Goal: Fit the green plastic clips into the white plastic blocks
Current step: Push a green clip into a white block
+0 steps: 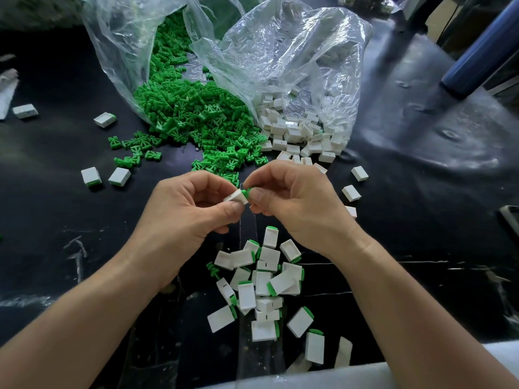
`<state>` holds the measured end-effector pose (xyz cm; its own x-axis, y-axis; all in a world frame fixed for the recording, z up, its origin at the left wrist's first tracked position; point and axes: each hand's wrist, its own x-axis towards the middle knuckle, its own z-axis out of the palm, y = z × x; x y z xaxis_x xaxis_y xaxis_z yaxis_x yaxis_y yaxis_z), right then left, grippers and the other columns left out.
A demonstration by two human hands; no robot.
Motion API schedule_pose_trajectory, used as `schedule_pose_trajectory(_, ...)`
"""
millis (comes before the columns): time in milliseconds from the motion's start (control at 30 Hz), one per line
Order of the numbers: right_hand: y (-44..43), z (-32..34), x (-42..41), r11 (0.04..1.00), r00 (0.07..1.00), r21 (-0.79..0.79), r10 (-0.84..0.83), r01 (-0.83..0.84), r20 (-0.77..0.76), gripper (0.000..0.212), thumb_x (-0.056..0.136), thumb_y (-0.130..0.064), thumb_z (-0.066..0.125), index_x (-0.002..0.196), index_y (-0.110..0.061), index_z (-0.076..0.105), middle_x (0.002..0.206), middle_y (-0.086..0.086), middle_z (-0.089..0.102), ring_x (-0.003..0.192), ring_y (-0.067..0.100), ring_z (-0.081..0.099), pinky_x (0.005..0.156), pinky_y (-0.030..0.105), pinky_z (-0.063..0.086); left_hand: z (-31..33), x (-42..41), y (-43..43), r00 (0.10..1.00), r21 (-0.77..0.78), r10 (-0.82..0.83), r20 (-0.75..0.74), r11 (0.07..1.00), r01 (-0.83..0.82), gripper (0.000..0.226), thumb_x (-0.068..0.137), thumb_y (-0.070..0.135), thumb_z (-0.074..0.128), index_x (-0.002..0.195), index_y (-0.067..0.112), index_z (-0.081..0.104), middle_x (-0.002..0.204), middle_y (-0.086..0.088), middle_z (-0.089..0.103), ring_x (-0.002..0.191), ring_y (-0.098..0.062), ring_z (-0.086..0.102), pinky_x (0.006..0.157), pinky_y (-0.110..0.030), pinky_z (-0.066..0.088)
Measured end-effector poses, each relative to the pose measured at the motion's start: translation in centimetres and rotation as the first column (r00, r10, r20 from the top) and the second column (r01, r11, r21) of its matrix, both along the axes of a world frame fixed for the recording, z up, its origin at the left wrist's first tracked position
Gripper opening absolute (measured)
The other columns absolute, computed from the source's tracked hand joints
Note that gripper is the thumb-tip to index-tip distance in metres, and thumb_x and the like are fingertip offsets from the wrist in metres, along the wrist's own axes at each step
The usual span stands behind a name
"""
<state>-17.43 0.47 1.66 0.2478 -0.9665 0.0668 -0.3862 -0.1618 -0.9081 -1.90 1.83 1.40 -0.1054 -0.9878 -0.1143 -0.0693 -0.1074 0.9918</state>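
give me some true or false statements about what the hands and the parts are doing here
1. The left hand holds a white block. True.
2. The right hand is empty. False: it pinches a green clip at the block's end.
3. The loose green clips spill from a clear bag. True.
4. The fitted blocks lie in a tray. False: they lie heaped on the black table.

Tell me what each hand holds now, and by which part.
The left hand pinches a block by its left end; the right hand pinches a clip by its outer end, at the block's right end.
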Motion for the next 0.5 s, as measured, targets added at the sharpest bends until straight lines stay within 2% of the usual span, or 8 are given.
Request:
schedule_pose_trajectory(200, 0.02, 0.05, -0.07, 0.999, 1.0, 0.05, 0.015, -0.013, -0.025, 0.023, 0.087, -0.008, 0.059, 0.079, -0.03, 0.059, 0.068, -0.003, 0.064, 0.064, 0.009, 0.062, 0.07, 0.028, 0.054, 0.17, -0.07, 0.02, 1.0, -0.003, 0.013, -0.013, 1.0, -0.013, 0.01, 0.066, 0.012, 0.072, 0.074, 0.012, 0.067, 0.063, 0.0, 0.069, 0.058, -0.009, 0.064, 0.05, -0.015, 0.05)
schedule_pose_trajectory(300, 0.23, 0.23, 0.15, 0.993, 0.991, 0.114, 0.045, -0.03, -0.129, 0.021, 0.091, -0.016, 0.054, 0.072, -0.026, 0.057, 0.064, -0.007, 0.061, 0.06, 0.008, 0.061, 0.07, 0.032, 0.056, 0.17, -0.1, -0.01, 0.999, 0.002, 0.023, -0.023, 1.0, -0.023, 0.008, 0.068, 0.012, 0.07, 0.075, 0.012, 0.067, 0.063, -0.001, 0.069, 0.057, -0.009, 0.064, 0.051, -0.016, 0.051)
schedule_pose_trajectory(367, 0.39, 0.42, 0.26, 0.995, 0.979, 0.092, 0.054, -0.037, -0.197, 0.022, 0.092, -0.02, 0.053, 0.07, -0.025, 0.056, 0.063, -0.006, 0.06, 0.063, 0.012, 0.061, 0.071, 0.038, 0.054, 0.15, -0.12, -0.05, 0.999, 0.023, 0.013, -0.029, 1.0, -0.012, 0.005, 0.072, 0.009, 0.068, 0.077, 0.009, 0.066, 0.066, -0.005, 0.07, 0.057, -0.01, 0.065, 0.052, -0.017, 0.052)
schedule_pose_trajectory(500, 0.64, 0.76, 0.34, 0.999, 0.975, 0.034, 0.047, -0.04, -0.219, 0.018, 0.092, -0.019, 0.051, 0.076, -0.016, 0.058, 0.065, -0.005, 0.059, 0.071, 0.022, 0.059, 0.073, 0.044, 0.05, 0.3, -0.16, -0.01, 0.997, 0.083, -0.022, -0.07, 0.996, 0.028, 0.006, 0.076, 0.008, 0.064, 0.078, 0.003, 0.063, 0.072, -0.015, 0.07, 0.056, -0.016, 0.066, 0.051, -0.019, 0.055)
